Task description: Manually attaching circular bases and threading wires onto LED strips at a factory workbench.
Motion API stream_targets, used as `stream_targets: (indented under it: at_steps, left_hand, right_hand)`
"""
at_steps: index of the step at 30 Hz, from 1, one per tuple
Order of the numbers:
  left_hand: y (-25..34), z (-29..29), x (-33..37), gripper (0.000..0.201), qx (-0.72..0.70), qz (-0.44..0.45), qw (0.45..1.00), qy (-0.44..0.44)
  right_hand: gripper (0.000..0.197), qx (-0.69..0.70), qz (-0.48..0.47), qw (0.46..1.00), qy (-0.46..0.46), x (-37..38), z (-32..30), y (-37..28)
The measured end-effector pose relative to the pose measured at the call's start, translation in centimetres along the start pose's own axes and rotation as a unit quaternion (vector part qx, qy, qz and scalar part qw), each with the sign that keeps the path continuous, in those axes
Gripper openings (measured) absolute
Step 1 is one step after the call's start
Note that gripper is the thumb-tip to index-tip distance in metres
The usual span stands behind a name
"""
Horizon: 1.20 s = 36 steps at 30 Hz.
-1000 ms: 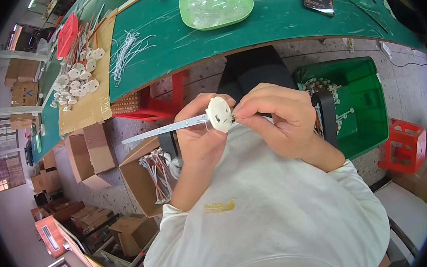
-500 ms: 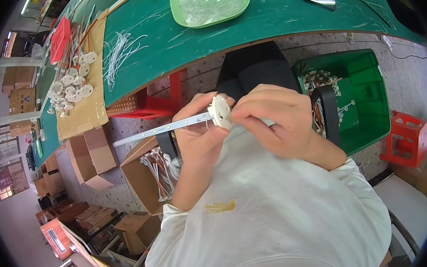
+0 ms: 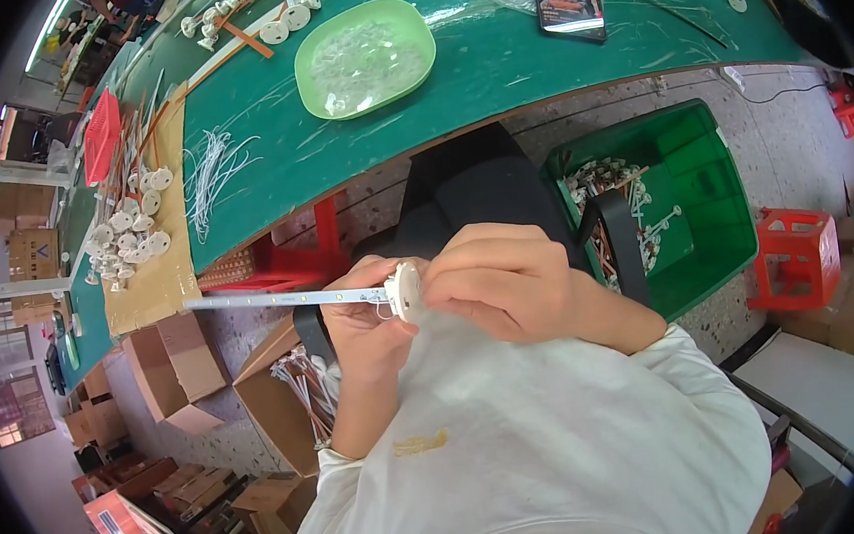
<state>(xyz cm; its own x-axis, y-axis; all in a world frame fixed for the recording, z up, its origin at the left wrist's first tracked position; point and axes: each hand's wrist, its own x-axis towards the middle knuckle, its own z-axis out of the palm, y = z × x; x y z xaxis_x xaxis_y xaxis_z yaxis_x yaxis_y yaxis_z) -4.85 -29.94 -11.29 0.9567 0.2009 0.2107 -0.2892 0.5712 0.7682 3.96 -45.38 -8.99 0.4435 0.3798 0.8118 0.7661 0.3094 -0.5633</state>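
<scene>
Near centre, left hand (image 3: 364, 330) is grasping a round white plastic disc (image 3: 406, 291) at a silvery LED strip's (image 3: 289, 299) right end; right hand (image 3: 503, 279) is working at its face, can't tell if holding anything. Apparently fitting; next move is needing steadiness.

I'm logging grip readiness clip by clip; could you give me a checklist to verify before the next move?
1. Left hand steadies the round white plastic cap: ok, thumb and fingers on it.
2. Slim pale strip dotted with yellow squares reaches the cap's back: ok; firmly fixed, cannot tell.
3. Thin white wire tucked in: not ok, it bows out below the strip.
4. Right hand at the cap's front: ok.
5. Anything pinched in the right fingertips: cannot tell, hidden.
</scene>
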Motion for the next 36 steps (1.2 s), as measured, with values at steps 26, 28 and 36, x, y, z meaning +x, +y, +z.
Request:
stream_targets:
  at_steps: [26,28,36]
  left_hand:
    - [2.1,1.0,-1.1,0.053,-0.015,0.045,0.998,0.031]
    - [3.4,1.6,-1.5,0.054,0.021,0.079,0.995,0.064]
    - [9.4,-0.3,3.0,0.046,0.077,0.292,0.926,0.225]
  right_hand:
    - [0.028,-0.095,-0.239,0.963,-0.080,4.3,0.7,1.4]
    - [0.026,-0.101,-0.270,0.953,-0.093,5.5,1.3,0.9]
    - [0.013,-0.102,-0.257,0.960,-0.032,9.3,6.0,2.7]
